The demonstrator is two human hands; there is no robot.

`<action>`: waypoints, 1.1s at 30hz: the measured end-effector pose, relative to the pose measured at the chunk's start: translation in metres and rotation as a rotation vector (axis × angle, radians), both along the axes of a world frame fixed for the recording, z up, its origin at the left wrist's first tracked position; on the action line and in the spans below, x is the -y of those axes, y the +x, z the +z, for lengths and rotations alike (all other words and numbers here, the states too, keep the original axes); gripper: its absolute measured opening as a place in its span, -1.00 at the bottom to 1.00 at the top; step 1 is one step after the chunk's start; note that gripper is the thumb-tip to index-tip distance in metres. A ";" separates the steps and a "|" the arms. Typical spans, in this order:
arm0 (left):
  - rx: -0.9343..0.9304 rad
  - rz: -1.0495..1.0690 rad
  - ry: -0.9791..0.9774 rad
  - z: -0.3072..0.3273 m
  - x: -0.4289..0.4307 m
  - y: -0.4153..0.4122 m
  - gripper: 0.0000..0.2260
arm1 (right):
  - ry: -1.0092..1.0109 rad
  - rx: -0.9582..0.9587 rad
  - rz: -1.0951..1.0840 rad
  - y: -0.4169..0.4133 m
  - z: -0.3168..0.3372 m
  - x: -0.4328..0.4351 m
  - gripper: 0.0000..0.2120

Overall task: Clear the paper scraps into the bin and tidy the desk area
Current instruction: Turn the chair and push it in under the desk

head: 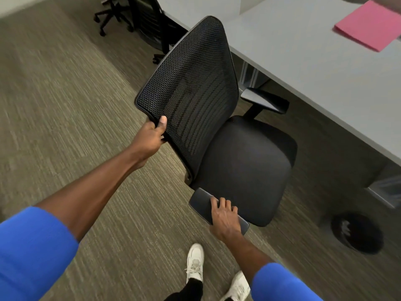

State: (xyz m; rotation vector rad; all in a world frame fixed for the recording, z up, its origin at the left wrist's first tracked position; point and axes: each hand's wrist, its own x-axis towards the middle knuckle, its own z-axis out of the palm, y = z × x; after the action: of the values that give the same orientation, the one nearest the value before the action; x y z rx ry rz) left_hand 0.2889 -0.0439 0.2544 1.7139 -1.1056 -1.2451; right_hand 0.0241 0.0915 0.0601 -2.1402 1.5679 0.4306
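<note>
While the left hand (152,135) is gripping the lower corner of the chair's (238,166) mesh back (191,83), fingers curled around its rim, the right hand (224,216) is lying over the near armrest (201,205), fingers wrapped on it. The chair is standing on the carpet (76,105) beside the desk (314,68). The bin (358,233) is sitting on the floor under the desk's near edge. A pink folder (368,27) is lying at the desk's far right edge.

My left hand (154,132) hides its fingers behind the chair back (191,83), only the thumb showing. The bin (357,232) under the desk (303,57) edge is blurred; pale bits show inside, but I cannot tell what they are. The pink folder (368,29) near the desk's far corner runs off the frame, and the second chair (141,20) is cut at the top
</note>
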 end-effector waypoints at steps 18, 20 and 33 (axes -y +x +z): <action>-0.002 -0.032 -0.016 -0.009 -0.091 -0.101 -0.33 | 0.000 0.050 0.085 -0.160 0.008 0.007 -0.17; 0.035 -0.022 -0.019 -0.011 -0.100 -0.119 -0.46 | 0.019 0.041 0.110 -0.180 0.010 0.012 -0.17; 0.264 0.024 -0.057 -0.008 -0.163 -0.220 -0.61 | 0.010 -0.032 0.071 -0.229 0.035 0.008 -0.12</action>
State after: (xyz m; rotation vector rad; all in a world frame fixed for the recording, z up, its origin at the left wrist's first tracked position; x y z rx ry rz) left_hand 0.0692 0.1194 0.2466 1.8795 -1.2560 -0.9823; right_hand -0.2053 0.0838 0.0952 -2.1965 1.5069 0.4968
